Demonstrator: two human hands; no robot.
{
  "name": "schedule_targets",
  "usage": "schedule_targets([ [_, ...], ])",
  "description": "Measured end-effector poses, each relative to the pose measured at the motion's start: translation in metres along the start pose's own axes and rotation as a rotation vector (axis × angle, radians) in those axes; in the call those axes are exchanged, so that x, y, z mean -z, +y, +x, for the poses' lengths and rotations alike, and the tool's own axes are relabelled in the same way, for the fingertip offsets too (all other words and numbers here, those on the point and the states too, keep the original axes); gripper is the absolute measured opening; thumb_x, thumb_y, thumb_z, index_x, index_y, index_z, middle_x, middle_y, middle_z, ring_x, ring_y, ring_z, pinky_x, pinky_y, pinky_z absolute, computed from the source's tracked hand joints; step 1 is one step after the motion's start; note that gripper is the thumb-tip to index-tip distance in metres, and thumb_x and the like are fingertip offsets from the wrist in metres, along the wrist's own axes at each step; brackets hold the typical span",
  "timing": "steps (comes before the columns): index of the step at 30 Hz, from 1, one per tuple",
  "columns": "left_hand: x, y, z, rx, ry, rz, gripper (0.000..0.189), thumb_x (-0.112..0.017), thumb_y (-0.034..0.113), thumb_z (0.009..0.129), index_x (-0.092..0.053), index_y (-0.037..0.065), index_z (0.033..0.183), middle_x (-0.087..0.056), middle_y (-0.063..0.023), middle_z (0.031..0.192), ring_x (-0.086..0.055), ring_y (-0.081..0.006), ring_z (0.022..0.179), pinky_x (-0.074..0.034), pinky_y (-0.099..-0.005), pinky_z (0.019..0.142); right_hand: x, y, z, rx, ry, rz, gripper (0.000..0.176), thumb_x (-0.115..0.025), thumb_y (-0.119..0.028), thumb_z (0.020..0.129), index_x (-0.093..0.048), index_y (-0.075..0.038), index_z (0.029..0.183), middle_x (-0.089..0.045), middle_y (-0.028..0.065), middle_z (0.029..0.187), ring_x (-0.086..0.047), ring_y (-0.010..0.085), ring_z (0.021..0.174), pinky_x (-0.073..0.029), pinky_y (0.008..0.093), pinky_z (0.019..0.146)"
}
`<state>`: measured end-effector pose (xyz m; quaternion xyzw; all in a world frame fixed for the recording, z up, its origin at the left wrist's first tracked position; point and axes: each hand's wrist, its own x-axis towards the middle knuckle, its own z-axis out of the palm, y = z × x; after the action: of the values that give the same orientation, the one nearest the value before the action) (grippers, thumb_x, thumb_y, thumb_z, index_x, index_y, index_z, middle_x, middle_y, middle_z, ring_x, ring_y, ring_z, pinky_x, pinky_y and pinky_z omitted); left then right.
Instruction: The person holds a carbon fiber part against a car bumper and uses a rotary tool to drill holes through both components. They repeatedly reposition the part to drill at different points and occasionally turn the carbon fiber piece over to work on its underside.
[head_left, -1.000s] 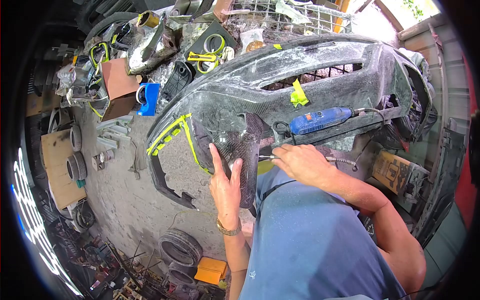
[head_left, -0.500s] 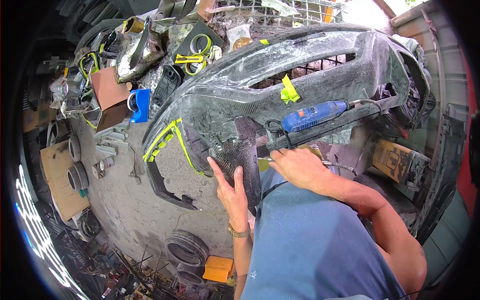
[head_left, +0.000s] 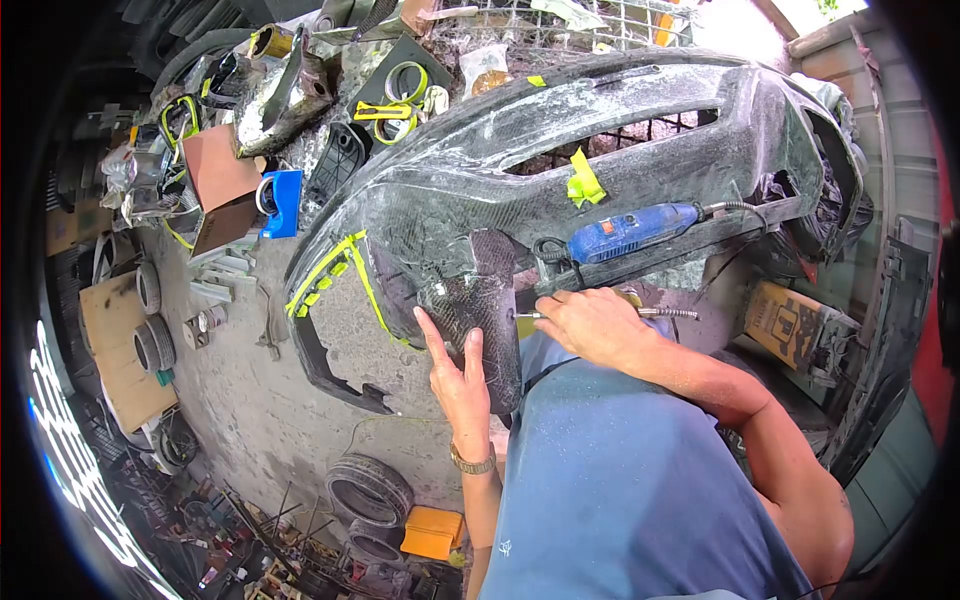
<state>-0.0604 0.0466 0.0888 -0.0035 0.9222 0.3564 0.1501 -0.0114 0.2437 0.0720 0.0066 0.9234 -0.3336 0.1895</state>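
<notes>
A large dusty carbon-fibre car bumper (head_left: 450, 210) stretches across the bench in front of me. My left hand (head_left: 460, 378) rests on its lower section with index finger and thumb stretched apart. My right hand (head_left: 595, 325) is closed around a slim handpiece, mostly hidden in the fingers; its thin tip points left at the bumper's edge. A flexible metal shaft (head_left: 672, 313) sticks out behind that hand. Just above it, a blue rotary tool (head_left: 632, 232) lies on the bumper's ledge, with a cable beside it. Yellow-green tape (head_left: 330, 270) lines the left opening of the bumper.
Tape rolls (head_left: 405, 82), a yellow cutter (head_left: 382, 112) and a blue tape dispenser (head_left: 284, 203) lie at upper left. Tyres (head_left: 370, 490) and an orange block (head_left: 433, 532) are on the floor below. A cardboard box (head_left: 783, 320) stands at right.
The flexible shaft behind my right hand now sticks out straighter, where its end drooped before. My right hand has shifted slightly left; my left hand stays on the bumper.
</notes>
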Motion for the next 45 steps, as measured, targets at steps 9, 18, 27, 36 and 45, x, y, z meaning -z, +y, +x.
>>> schedule_targets([
  [9, 0.001, -0.001, 0.001, 0.048, -0.021, -0.007, 0.074, -0.06, 0.034, 0.097, -0.02, 0.014, 0.157, -0.044, -0.0078, 0.06, -0.035, -0.0149, 0.056, -0.033, -0.0354, 0.051, 0.004, 0.0, 0.0, 0.003, -0.018, 0.041, 0.028, -0.052, -0.029, 0.096, -0.061, -0.003, 0.098, -0.069, 0.0161, 0.09, -0.069, 0.0346, 0.081, -0.055, 0.0468, 0.071],
  [18, 0.003, -0.001, 0.003, 0.009, -0.014, 0.033, 0.074, -0.06, 0.037, 0.097, -0.021, 0.018, 0.157, -0.055, -0.014, 0.064, -0.04, -0.0191, 0.056, -0.039, -0.0388, 0.055, 0.01, 0.002, 0.002, 0.029, 0.061, 0.026, 0.027, -0.053, -0.028, 0.096, -0.061, -0.002, 0.099, -0.068, 0.0159, 0.09, -0.069, 0.0349, 0.081, -0.054, 0.0468, 0.07],
  [27, 0.008, 0.004, 0.005, 0.071, -0.049, 0.035, 0.073, -0.059, 0.037, 0.097, -0.022, 0.017, 0.156, -0.052, -0.0132, 0.062, -0.039, -0.0178, 0.056, -0.037, -0.0376, 0.053, 0.004, 0.001, 0.005, 0.011, -0.051, -0.001, 0.028, -0.053, -0.031, 0.097, -0.061, -0.004, 0.098, -0.068, 0.0143, 0.093, -0.068, 0.0351, 0.083, -0.054, 0.0465, 0.071],
  [36, 0.009, 0.003, 0.006, 0.076, -0.059, 0.042, 0.073, -0.059, 0.036, 0.097, -0.021, 0.016, 0.156, -0.051, -0.0126, 0.061, -0.038, -0.0165, 0.055, -0.037, -0.0371, 0.052, 0.005, 0.0, 0.005, 0.04, -0.056, -0.002, 0.027, -0.052, -0.028, 0.096, -0.06, -0.002, 0.099, -0.068, 0.0163, 0.09, -0.069, 0.0351, 0.081, -0.054, 0.0474, 0.071],
  [45, 0.009, 0.004, 0.006, 0.061, -0.059, 0.035, 0.073, -0.059, 0.037, 0.098, -0.021, 0.016, 0.156, -0.048, -0.0111, 0.058, -0.038, -0.0173, 0.054, -0.036, -0.0382, 0.052, 0.005, 0.001, 0.003, 0.047, -0.049, 0.059, 0.027, -0.052, -0.028, 0.097, -0.06, -0.002, 0.098, -0.068, 0.0164, 0.089, -0.069, 0.0355, 0.082, -0.054, 0.048, 0.072],
])
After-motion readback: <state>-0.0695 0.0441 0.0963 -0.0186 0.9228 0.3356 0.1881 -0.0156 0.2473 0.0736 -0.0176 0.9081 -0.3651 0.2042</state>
